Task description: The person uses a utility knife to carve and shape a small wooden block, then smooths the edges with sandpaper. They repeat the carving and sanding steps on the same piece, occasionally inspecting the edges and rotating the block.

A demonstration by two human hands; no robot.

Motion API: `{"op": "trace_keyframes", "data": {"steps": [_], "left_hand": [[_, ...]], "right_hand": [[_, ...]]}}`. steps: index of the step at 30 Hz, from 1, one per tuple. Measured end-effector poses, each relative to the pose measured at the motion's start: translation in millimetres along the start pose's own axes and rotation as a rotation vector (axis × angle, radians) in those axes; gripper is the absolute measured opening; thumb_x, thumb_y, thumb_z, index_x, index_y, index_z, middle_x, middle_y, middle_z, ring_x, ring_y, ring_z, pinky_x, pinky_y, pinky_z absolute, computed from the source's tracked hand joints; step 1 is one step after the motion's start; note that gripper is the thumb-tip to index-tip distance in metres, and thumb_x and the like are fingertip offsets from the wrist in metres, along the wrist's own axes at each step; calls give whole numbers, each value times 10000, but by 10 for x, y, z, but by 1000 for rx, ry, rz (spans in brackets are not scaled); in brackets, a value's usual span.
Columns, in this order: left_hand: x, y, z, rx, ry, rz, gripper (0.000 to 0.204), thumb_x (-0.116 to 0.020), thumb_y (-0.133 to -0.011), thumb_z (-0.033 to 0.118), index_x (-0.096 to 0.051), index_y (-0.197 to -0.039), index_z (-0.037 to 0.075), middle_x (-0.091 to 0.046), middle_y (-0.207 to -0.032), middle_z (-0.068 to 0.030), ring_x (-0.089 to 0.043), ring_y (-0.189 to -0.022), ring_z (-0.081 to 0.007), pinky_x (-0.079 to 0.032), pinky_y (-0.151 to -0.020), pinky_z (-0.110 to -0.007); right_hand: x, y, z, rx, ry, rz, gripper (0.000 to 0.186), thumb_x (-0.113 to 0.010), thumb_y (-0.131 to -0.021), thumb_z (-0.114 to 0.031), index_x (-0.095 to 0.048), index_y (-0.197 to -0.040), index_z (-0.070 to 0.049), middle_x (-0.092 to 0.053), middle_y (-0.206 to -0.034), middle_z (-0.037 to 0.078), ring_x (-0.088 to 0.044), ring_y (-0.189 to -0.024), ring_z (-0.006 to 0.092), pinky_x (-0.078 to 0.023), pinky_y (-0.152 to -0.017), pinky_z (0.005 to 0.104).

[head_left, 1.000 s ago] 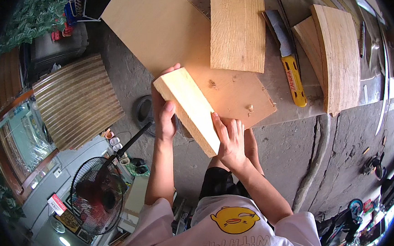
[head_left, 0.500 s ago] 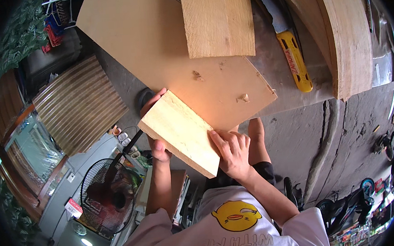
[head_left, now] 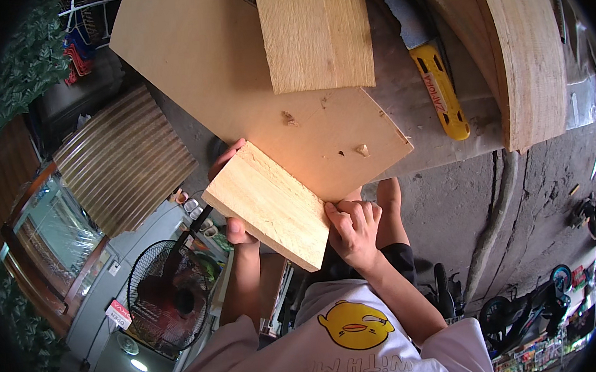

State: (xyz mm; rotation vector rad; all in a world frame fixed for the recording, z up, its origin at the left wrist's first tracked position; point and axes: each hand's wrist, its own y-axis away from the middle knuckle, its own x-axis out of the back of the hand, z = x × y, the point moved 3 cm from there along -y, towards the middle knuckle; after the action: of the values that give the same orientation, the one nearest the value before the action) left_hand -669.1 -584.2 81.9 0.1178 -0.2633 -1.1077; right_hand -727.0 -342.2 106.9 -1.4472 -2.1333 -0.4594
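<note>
A short, pale wooden block (head_left: 268, 205) with rough sawn edges is held tilted in front of my body. My left hand (head_left: 240, 232) grips its left end, thumb on the near side and fingers around the far side; the palm is hidden beneath. At the block's right corner, my right hand (head_left: 356, 231) is closed, its curled fingers and thumb pressed against the edge. Just beyond lies a large thin brown board (head_left: 236, 86), touching or nearly touching the block's far edge. Small wood chips (head_left: 289, 119) lie on that board.
A wide wooden plank (head_left: 317, 39) rests on the board. To its right are a handsaw with a yellow handle (head_left: 440, 93) and curved wooden boards (head_left: 527, 59). A black fan (head_left: 169, 295) stands at lower left, near a corrugated sheet (head_left: 127, 160). Motorbikes (head_left: 528, 308) stand at lower right.
My right index finger has drawn back from the block's top face to its corner, and the fingers curl more. The block has shifted slightly left. My left hand still grips it.
</note>
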Motion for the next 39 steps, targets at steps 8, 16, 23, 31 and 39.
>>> {"op": "trace_keyframes", "data": {"steps": [8,16,23,31,39], "left_hand": [[-251,-172,381,18,107,-34,868,-498,-886,549,-265,-1523,6,-379,-1512,-176,-425,-1361,-309,-362,-1110,-447],[-776,-34,1825,212,634,11,778,-576,-952,373,-244,-1563,25,-386,-1560,-152,-413,-1413,-296,-339,-1162,-448],[-793,301,2681,-3,1136,-76,490,-577,-962,272,-523,-1387,34,-598,-1372,-130,-573,-1263,-304,-448,-1079,-474],[-961,647,3354,-144,1142,-262,569,-588,-944,292,-476,-1431,19,-569,-1405,-161,-562,-1277,-343,-448,-1073,-523],[-1187,937,3357,-101,952,-205,629,-624,-927,300,-444,-1452,5,-567,-1398,-170,-568,-1262,-349,-446,-1072,-503]], "right_hand": [[75,12,-19,23,2,11,386,-736,-695,-42,-670,-1073,-84,-605,-997,58,-570,-890,238,-373,-822,405],[1082,-285,-414,486,-87,215,349,-769,-705,10,-680,-1033,-71,-603,-1048,104,-614,-914,256,-478,-736,400],[2083,-503,-919,-153,-890,170,263,-588,-992,-37,-537,-1246,9,-628,-1053,112,-624,-976,201,-513,-848,332],[3072,-605,-1650,453,-772,-235,825,-439,-995,-638,-403,-1515,2,-558,-1367,193,-579,-1176,274,-447,-977,404],[3321,-583,-1820,638,-657,-426,846,-469,-978,-629,-360,-1543,-9,-505,-1373,260,-541,-1183,397,-409,-1038,422]]}}
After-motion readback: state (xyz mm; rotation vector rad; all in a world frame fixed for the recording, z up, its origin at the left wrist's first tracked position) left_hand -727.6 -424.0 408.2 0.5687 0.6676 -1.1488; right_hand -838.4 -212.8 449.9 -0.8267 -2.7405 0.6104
